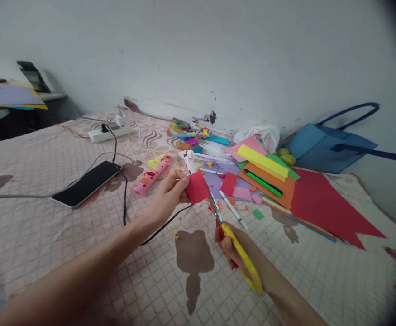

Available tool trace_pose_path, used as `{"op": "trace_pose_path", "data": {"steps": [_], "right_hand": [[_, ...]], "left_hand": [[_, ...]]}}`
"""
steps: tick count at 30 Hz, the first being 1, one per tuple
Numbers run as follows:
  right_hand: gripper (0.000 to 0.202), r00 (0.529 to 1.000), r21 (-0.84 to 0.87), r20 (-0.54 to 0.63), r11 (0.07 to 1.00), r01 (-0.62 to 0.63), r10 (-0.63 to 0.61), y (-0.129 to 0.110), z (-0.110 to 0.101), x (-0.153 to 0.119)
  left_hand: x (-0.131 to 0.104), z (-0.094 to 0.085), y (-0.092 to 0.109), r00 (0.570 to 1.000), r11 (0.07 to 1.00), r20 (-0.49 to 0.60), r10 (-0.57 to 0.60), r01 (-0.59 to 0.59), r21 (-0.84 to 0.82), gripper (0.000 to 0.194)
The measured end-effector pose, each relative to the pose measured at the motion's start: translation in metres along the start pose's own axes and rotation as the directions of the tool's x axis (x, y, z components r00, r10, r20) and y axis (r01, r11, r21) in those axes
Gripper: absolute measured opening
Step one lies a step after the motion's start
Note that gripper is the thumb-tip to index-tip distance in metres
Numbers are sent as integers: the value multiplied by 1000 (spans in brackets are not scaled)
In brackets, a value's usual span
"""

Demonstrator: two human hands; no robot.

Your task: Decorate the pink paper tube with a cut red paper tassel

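Observation:
Between the thumb and fingers of my left hand (173,190) is a small red paper piece (198,187), held up above the patterned cloth. My right hand (235,244) grips yellow-and-red scissors (241,256), their blades pointing up and away from me. The blades lie along the right edge of the red paper; whether they cut into it I cannot tell. Just behind the paper is a white glue gun (187,160), partly hidden. Another red paper piece (229,183) rests on purple paper to the right of the blades.
A phone (87,183) with cables and a power strip (110,133) lie at left. A pink decorated roll (153,175) is near my left hand. Coloured papers (326,203), a green pen (264,182) and a blue bag (330,147) are at right.

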State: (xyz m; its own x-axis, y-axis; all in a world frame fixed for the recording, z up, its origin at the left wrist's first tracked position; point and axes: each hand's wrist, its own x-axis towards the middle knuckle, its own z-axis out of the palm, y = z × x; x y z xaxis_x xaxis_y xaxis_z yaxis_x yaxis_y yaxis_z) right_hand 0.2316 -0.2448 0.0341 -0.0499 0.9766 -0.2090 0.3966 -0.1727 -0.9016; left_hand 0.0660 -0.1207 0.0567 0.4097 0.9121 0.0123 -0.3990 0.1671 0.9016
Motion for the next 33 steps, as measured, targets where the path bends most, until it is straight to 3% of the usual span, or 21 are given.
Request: {"op": "trace_pose_path", "data": {"steps": [6,12,19,23,29,33], "right_hand": [[61,999,-91,-35,996,-20,17,1,1,1],[60,997,-57,-38,996,-62,60,5,2,3],[49,990,11,96,995,98,-99,6,-2,-3],[52,981,25,124,989,144,-146,10,-5,-4],[51,996,-15,75,999,50,-49,8,-8,-6],[56,996,-64,67,996,61,-57,0,-5,-7]], "left_hand": [[1,-1,-1,1000,1000,-3,5,-5,2,24],[0,0,0,1000,1000,-10,3,-3,6,23],[1,-1,-2,1000,1000,16,-2,2,-15,22],[2,-1,-1,1000,1000,-3,-1,1,-11,22],[1,0,0,1000,1000,-7,4,-4,-10,23],[1,1,-1,1000,1000,-22,6,-6,-13,23]]}}
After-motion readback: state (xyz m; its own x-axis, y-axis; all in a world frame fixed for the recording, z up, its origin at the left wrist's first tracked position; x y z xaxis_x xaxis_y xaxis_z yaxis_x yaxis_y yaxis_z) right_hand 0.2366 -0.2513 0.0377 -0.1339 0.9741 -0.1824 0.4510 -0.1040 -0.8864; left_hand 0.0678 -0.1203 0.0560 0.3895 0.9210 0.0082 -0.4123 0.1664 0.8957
